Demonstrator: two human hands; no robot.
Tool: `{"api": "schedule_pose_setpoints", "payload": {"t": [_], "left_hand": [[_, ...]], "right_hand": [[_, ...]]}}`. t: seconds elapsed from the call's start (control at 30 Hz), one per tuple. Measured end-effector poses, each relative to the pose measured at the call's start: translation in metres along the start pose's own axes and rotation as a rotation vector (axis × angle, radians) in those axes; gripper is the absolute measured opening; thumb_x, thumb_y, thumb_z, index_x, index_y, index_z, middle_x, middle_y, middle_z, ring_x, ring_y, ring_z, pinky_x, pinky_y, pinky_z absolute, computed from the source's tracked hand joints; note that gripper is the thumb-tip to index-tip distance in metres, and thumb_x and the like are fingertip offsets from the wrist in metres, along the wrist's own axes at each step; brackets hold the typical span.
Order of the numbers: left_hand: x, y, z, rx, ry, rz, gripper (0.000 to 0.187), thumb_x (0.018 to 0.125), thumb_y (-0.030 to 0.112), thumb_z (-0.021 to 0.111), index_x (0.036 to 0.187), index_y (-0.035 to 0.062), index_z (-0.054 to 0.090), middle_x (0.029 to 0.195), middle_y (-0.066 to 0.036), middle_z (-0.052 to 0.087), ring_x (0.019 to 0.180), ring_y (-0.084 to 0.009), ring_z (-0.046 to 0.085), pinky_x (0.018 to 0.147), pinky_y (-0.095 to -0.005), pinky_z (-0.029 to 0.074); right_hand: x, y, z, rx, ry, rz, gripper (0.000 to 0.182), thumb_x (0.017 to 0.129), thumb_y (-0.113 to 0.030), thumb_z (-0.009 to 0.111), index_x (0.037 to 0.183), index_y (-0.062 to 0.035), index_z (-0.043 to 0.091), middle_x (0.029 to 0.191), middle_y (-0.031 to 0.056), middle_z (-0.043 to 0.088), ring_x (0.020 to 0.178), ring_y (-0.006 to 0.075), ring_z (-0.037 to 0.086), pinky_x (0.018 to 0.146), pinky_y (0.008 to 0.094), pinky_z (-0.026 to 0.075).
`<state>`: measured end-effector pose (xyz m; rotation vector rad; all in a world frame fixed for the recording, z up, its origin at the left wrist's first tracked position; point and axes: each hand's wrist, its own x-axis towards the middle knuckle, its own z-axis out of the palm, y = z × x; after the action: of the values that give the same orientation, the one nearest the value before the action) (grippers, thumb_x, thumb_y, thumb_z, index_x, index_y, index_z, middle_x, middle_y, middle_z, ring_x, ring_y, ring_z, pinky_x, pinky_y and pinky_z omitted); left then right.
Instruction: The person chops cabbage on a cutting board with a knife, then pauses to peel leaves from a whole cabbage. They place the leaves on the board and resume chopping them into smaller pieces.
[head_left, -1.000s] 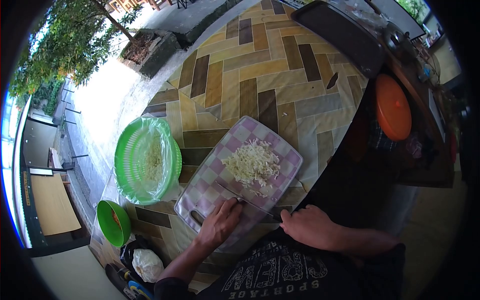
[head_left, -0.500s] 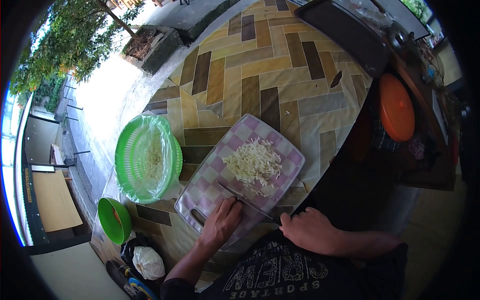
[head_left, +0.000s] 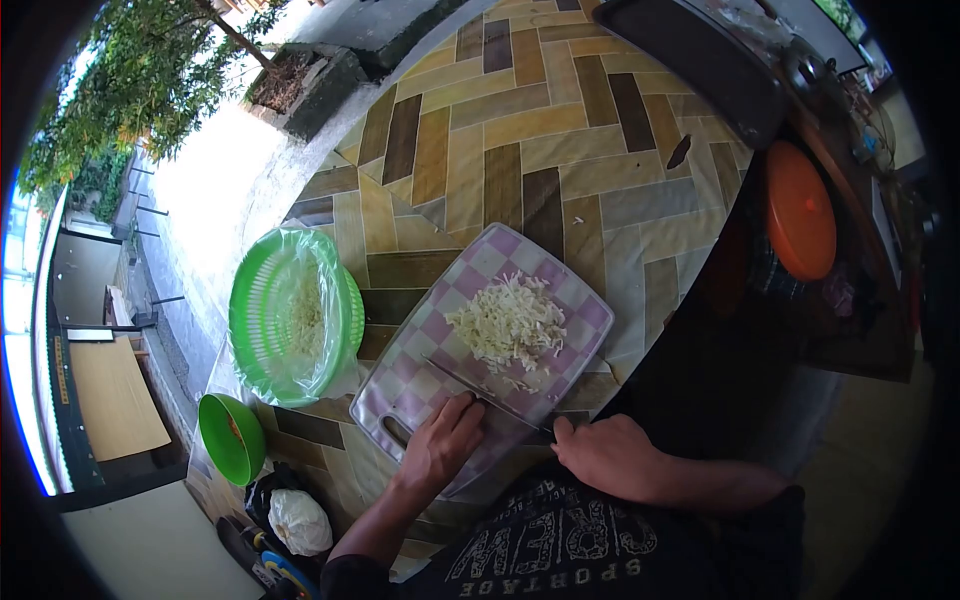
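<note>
A pink-and-white checked cutting board (head_left: 582, 325) lies on the table with a heap of finely chopped pale vegetable (head_left: 508, 322) on its far half. My right hand (head_left: 610, 455) is wrapped round the handle of a knife (head_left: 468, 386), whose blade slants up and left across the near part of the board. Close beside the blade, my left hand (head_left: 442, 440) rests on the board with its fingers curled. Whatever lies under those fingertips is hidden. A few loose shreds are scattered between the heap and the knife.
Left of the board stands a green basket (head_left: 246, 330) lined with clear plastic, with pale shreds inside. Nearer are a green bowl (head_left: 222, 440) and a white plastic bag (head_left: 300, 522). A dark tray (head_left: 690, 65) and an orange lid-like object (head_left: 800, 210) are at right. The table edge curves beside my right hand.
The knife has slid slightly up and left along its length, and my right hand has shifted a little left with it. My left hand stays almost in place.
</note>
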<state>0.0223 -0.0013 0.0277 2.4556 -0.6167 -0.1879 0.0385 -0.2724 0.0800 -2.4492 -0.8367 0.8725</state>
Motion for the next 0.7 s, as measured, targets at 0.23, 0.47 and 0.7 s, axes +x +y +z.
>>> {"api": "schedule_pose_setpoints", "payload": {"t": [0.23, 0.47, 0.7], "left_hand": [[0.002, 0.002, -0.004, -0.013, -0.003, 0.006, 0.035, 0.080, 0.002, 0.076, 0.113, 0.0016, 0.063, 0.117, -0.016, 0.061, 0.105, -0.0364, 0.064, 0.087, -0.0437, 0.056], [0.002, -0.003, 0.001, 0.007, 0.000, 0.028, 0.034, 0.079, 0.001, 0.076, 0.111, 0.0009, 0.064, 0.115, -0.016, 0.061, 0.104, -0.0366, 0.064, 0.086, -0.0437, 0.056], [0.003, -0.006, 0.004, 0.016, 0.025, 0.051, 0.030, 0.078, -0.001, 0.075, 0.106, -0.0017, 0.067, 0.109, -0.015, 0.061, 0.100, -0.0355, 0.064, 0.084, -0.0423, 0.055]], "right_hand": [[0.004, 0.000, 0.003, 0.006, -0.015, 0.019, 0.024, 0.102, -0.023, 0.057, 0.092, -0.0016, 0.054, 0.062, 0.0103, 0.067, 0.059, 0.0273, 0.071, 0.048, 0.0415, 0.053], [0.002, 0.001, 0.000, 0.024, -0.045, 0.016, 0.024, 0.101, -0.022, 0.057, 0.091, -0.0011, 0.055, 0.062, 0.0109, 0.067, 0.059, 0.0275, 0.071, 0.049, 0.0413, 0.053], [0.001, -0.003, -0.010, 0.064, -0.047, -0.010, 0.023, 0.100, -0.021, 0.055, 0.091, -0.0002, 0.055, 0.062, 0.0112, 0.067, 0.059, 0.0282, 0.071, 0.049, 0.0422, 0.053]]}}
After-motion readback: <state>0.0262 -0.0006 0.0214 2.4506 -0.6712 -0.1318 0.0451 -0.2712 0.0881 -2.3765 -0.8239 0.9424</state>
